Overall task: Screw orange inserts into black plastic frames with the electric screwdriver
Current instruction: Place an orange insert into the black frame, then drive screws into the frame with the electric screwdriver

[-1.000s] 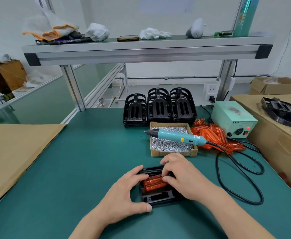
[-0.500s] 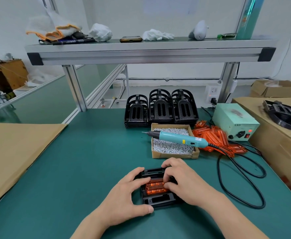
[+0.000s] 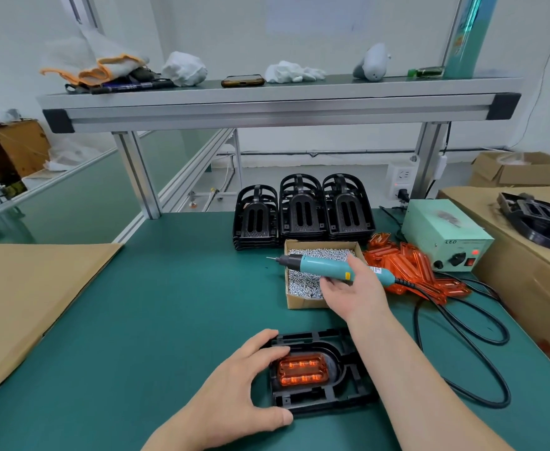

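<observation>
Orange insert point(image 3: 303, 369) sits in the black plastic frame point(image 3: 348, 388), which the left hand point(image 3: 234, 395) grips on the desk point(image 3: 169, 320). The right hand point(image 3: 351, 291) has its grip round the electric screwdriver point(image 3: 319, 266) above the screw box point(image 3: 299, 301). Screwing seems not yet begun; 3 frame stacks point(image 3: 303, 209) and an insert pile point(image 3: 407, 271) wait.

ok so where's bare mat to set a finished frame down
Widest bare mat lies between the cardboard sheet and the screw box, left of the held black frame. Crowded right of the box: orange inserts, power supply, cable loops.
</observation>
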Action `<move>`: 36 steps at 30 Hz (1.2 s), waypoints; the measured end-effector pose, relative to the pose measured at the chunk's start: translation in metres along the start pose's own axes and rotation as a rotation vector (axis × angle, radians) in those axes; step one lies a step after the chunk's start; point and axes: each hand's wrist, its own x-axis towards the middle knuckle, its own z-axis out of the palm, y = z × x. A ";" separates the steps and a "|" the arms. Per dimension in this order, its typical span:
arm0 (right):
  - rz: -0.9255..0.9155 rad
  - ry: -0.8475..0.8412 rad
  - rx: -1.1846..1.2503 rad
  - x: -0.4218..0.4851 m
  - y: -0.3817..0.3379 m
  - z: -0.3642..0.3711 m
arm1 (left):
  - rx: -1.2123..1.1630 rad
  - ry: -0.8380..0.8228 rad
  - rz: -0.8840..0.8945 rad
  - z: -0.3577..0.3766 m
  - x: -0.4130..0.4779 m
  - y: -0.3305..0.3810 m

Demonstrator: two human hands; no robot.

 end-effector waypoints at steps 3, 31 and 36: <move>0.006 0.018 0.045 0.007 0.003 0.004 | -0.003 -0.052 0.020 -0.003 0.001 0.002; -0.509 -0.200 -0.052 -0.019 -0.032 -0.004 | 0.154 0.188 -0.085 -0.006 0.105 0.013; -0.551 -0.175 -0.069 -0.021 -0.033 0.000 | 0.182 0.115 -0.078 -0.016 0.088 0.016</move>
